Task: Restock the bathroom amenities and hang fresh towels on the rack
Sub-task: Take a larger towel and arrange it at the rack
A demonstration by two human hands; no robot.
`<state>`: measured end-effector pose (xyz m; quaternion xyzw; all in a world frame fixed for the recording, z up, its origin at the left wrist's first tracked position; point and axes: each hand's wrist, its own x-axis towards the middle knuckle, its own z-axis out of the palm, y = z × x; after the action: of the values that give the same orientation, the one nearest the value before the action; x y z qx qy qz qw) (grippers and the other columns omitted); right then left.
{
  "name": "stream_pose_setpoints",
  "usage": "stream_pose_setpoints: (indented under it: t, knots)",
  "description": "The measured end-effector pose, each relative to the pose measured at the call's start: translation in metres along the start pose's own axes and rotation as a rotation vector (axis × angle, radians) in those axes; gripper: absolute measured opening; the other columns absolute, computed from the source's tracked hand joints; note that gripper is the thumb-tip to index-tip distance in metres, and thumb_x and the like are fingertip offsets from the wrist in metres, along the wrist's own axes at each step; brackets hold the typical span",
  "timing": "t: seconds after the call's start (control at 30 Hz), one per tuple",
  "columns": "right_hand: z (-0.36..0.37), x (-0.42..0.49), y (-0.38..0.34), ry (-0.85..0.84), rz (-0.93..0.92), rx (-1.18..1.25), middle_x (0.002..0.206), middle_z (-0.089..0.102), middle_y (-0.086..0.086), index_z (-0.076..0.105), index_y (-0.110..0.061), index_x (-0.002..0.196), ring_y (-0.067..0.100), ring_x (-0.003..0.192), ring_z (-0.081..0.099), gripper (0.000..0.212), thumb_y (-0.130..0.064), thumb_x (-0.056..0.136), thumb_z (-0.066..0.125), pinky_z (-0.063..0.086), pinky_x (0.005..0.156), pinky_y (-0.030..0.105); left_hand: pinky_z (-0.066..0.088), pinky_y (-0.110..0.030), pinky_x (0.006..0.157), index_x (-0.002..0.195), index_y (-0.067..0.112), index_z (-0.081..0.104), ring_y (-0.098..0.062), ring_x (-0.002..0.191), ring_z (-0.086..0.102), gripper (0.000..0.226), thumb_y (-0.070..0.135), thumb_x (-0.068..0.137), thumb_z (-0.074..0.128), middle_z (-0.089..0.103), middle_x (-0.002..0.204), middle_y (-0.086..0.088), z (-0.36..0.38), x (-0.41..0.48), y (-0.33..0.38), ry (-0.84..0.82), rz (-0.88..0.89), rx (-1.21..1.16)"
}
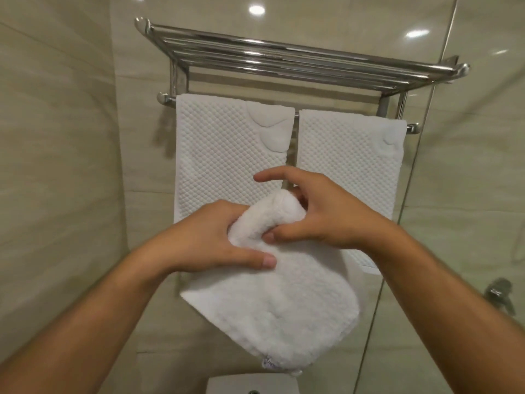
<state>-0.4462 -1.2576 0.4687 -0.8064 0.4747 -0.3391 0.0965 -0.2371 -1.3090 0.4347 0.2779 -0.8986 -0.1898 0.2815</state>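
A chrome towel rack (284,56) is fixed to the tiled wall, with a shelf of bars on top and a rail below. Two white waffle-weave towels hang side by side on the rail, the left towel (221,149) and the right towel (349,166). In front of them I hold a folded fluffy white towel (284,308) that hangs down from my hands. My left hand (210,237) grips its upper left part, thumb on top. My right hand (321,211) pinches its top fold, with the index finger stretched out.
A glass shower partition (420,166) runs down the right side, with a chrome fitting (500,294) behind it. A white toilet cistern lid (250,385) sits directly below at the bottom edge. Beige tiled walls close in on the left and back.
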Motion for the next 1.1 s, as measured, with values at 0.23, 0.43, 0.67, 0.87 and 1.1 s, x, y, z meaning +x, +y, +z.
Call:
stream_pose_setpoints:
  t: [0.23,0.43,0.67,0.87,1.1]
  knots:
    - [0.009,-0.034,0.038,0.031,0.261,0.259,0.122,0.071,-0.004,0.055,-0.041,0.13,0.016,0.109,0.071,0.078,-0.046,0.062,0.091,0.058,0.094,0.046,0.052,-0.018,0.065,0.09,0.027,0.078,-0.002,0.078,0.072,0.032,0.046,0.065,0.083,0.077,0.084,0.011,-0.018,-0.008,-0.033,0.327,0.005,-0.231]
    - [0.036,-0.053,0.068,0.287,0.287,0.641,0.128,0.069,0.007,0.06,-0.02,0.132,0.032,0.12,0.065,0.097,-0.053,0.049,0.097,0.053,0.1,0.05,0.058,-0.027,0.068,0.088,0.02,0.078,-0.015,0.081,0.075,0.025,0.035,0.068,0.083,0.078,0.086,0.002,-0.013,-0.009,-0.042,0.482,0.02,-0.478]
    - [0.039,-0.047,0.058,0.224,0.245,0.574,0.118,0.075,-0.001,0.066,-0.021,0.124,0.019,0.111,0.071,0.057,-0.008,0.073,0.088,0.059,0.09,0.035,0.062,-0.037,0.071,0.093,0.015,0.075,-0.023,0.085,0.076,0.029,0.033,0.07,0.08,0.078,0.093,-0.006,-0.013,-0.009,-0.037,0.597,-0.01,-0.617]
    - [-0.001,-0.034,0.061,0.385,0.195,0.38,0.095,0.079,-0.003,0.079,-0.028,0.091,0.035,0.086,0.072,0.026,-0.009,0.075,0.085,0.061,0.082,0.05,0.061,-0.033,0.079,0.1,0.02,0.079,-0.023,0.096,0.075,0.038,0.031,0.065,0.091,0.079,0.1,-0.002,-0.027,-0.013,-0.03,0.499,-0.041,-0.502]
    - [-0.041,-0.02,0.059,0.362,0.024,0.442,0.099,0.075,-0.014,0.07,-0.041,0.097,0.02,0.052,0.067,0.044,0.0,0.083,0.078,0.045,0.046,0.023,0.052,-0.014,0.065,0.1,0.033,0.077,0.0,0.077,0.072,0.031,0.021,0.071,0.079,0.077,0.087,0.017,-0.037,-0.001,0.0,0.539,-0.006,-0.28]
